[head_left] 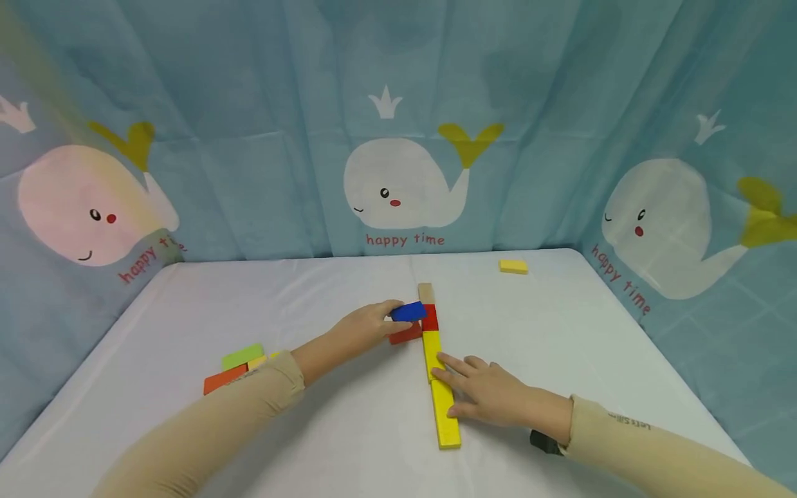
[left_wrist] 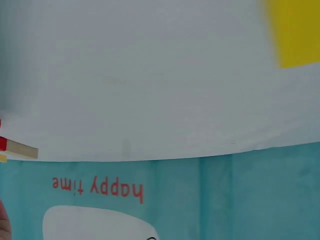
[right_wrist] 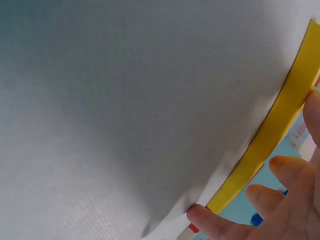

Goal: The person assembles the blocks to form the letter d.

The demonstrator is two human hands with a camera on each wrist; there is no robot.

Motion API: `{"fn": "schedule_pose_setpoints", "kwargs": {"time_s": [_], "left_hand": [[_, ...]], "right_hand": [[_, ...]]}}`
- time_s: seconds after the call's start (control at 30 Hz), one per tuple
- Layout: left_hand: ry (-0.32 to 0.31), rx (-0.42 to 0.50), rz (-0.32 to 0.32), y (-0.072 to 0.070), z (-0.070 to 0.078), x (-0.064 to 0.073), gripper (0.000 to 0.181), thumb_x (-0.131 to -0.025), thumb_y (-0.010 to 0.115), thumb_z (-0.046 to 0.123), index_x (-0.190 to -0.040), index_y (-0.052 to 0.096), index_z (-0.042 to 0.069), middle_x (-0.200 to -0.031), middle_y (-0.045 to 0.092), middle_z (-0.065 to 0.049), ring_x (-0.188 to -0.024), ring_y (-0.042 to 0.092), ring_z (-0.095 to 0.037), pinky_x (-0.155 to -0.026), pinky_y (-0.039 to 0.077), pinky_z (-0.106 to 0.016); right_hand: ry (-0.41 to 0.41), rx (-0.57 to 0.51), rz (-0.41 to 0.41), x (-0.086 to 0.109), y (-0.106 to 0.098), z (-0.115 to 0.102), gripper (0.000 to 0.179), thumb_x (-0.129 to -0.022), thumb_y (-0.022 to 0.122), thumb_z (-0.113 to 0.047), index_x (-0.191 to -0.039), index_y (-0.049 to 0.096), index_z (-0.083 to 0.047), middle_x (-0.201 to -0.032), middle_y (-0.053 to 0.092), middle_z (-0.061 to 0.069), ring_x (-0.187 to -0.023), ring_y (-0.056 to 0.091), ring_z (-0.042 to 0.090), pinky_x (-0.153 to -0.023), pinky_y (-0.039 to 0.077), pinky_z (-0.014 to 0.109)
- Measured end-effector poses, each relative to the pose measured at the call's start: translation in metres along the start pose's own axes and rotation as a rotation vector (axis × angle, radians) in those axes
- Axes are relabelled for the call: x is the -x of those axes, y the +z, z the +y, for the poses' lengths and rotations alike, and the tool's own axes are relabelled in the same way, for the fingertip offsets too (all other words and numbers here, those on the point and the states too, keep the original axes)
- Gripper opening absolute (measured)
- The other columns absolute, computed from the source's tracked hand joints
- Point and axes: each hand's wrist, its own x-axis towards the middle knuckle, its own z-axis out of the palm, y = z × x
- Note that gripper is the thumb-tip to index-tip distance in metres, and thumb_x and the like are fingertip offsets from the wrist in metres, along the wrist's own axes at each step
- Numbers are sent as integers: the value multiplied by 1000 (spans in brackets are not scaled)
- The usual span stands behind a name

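The left hand (head_left: 364,328) covers the left end of the blue block (head_left: 409,312). A dull red block (head_left: 406,334) lies partly hidden beneath; I cannot tell whether it rests on the desk. The left sleeve (head_left: 205,422) masks part of a cluster containing a green block (head_left: 243,356) and an orange block (head_left: 224,379). A dark object (head_left: 545,443) is partly covered by the right forearm; its type cannot be made out. In the left wrist view, a yellow shape (left_wrist: 300,32) is blurred and cut off.

The desk (head_left: 349,429) has a white surface, with a blue-green curtain (head_left: 249,207) printed with whales around its far side and flanks. A single yellow block (head_left: 513,267) lies at far right.

The blue block is located just left of the row, its long axis running left to right, right end angled slightly far. The left fingers are clamped on it. The row runs near to far: two yellow blocks (head_left: 445,415), a bright red block (head_left: 430,318), then a pale wooden block (head_left: 426,293). The right hand (head_left: 492,391) touches the yellow pair, fingers spread apart
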Motion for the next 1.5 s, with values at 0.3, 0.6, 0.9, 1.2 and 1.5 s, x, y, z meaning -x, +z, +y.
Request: {"fn": "schedule_pose_setpoints", "kwargs": {"time_s": [0.3,0.6,0.9,1.2,1.5], "left_hand": [[44,-82,95,16,-13,48,42,-81,78,7,-119,69,22,-115,62,-20,-98,67,-28,-81,55,-34],[-108,-30,-81,16,-9,59,39,-88,73,27,-126,67,21,-106,70,-11,-83,69,-24,-69,56,-33],[-200,106,-151,20,-9,52,48,-91,68,36,-129,63,8,-111,64,-11,-92,64,-22,-77,54,-33],[-169,116,-155,19,-7,47,49,-89,68,40,-128,65,10,-106,62,-9,-85,58,-18,-72,52,-28],[-171,118,-165,19,-5,44,51,-88,68,42,-129,65,11,-105,62,-8,-84,58,-18,-70,51,-27]], "right_hand": [[2,-17,7,5,1,4,71,-92,58,-52,-151,38,-18,-159,26,6,-131,39,43,-91,42,64],[-6,-7,1,4,-1,5,71,-93,58,-52,-151,36,-18,-159,25,6,-131,38,44,-92,42,63],[-1,-21,-13,2,-2,2,72,-92,58,-53,-151,37,-18,-159,25,6,-132,38,43,-92,41,64],[10,3,-17,-2,1,1,72,-91,59,-53,-151,37,-20,-159,25,5,-131,38,42,-93,42,62],[17,21,-19,-2,0,1,71,-91,58,-54,-151,38,-21,-159,26,4,-131,39,42,-93,43,60]]}}
